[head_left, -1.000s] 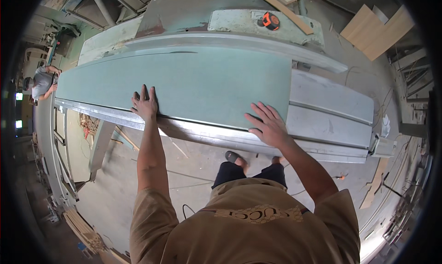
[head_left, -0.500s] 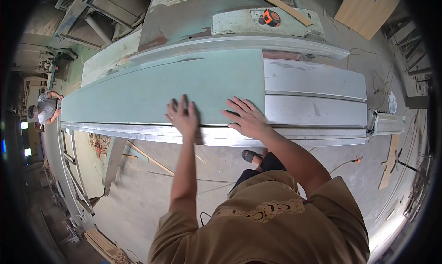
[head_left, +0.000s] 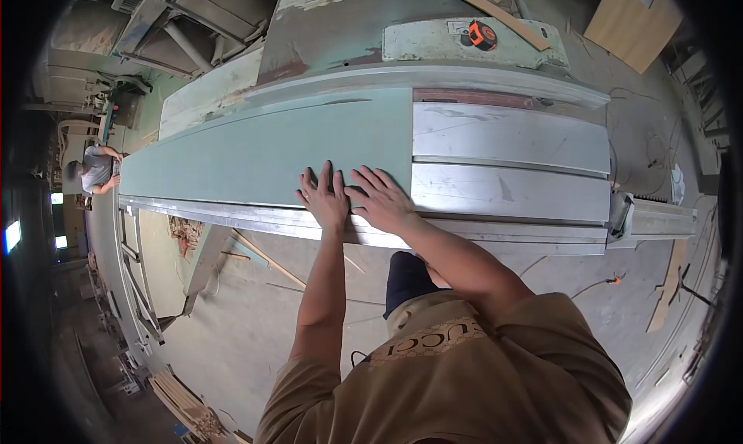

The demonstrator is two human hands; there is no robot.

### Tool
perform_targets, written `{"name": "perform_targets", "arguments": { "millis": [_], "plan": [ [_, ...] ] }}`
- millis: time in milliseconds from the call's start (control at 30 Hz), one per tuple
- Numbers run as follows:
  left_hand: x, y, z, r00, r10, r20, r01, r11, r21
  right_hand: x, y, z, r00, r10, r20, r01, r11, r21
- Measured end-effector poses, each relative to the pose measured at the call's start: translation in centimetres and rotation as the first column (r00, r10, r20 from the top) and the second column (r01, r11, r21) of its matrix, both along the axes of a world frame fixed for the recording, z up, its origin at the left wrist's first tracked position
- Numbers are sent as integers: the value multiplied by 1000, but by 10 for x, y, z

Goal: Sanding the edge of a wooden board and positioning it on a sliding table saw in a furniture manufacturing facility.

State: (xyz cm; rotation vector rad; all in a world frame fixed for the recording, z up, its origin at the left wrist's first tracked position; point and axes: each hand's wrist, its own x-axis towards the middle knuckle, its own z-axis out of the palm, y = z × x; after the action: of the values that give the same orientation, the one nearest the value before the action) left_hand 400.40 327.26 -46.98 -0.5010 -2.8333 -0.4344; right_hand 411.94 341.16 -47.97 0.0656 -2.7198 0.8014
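A long pale green board [head_left: 263,150] lies flat on a metal machine table [head_left: 511,185], along the silvery rail at its near edge. My left hand [head_left: 325,198] rests on the board near that edge, palm down with fingers spread. Close beside it, my right hand [head_left: 381,198] also lies flat on the board, near its right end, fingers outstretched. Neither hand grips anything. To the right of the board, two bare metal strips with a groove between them show.
An orange and black tape measure [head_left: 481,35] sits on a worn pale machine cover [head_left: 402,43] beyond the board, beside a thin wooden strip [head_left: 495,14]. At the board's far left end stands another person [head_left: 97,169]. Wooden strips [head_left: 184,405] lie stacked at lower left.
The board's right end has shifted left, baring more of the metal table. My right hand has moved left with it, closer to my left hand. The view has shifted slightly.
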Motion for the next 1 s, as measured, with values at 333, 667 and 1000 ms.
{"name": "perform_targets", "arguments": {
  "millis": [333,667,1000],
  "plan": [
    [7,1,-2,1000,-4,5,5,1000,-28,5,-3,-5,999,-28,23,28,1000,-2],
    [11,-7,5,999,32,6,-32,999,-14,60,9,13,828,-561,21,495,712,-497],
    [-25,-39,32,993,35,-109,-10,975,220,13,-29,17,774,-324,544,608,139,-782]
  ]
}}
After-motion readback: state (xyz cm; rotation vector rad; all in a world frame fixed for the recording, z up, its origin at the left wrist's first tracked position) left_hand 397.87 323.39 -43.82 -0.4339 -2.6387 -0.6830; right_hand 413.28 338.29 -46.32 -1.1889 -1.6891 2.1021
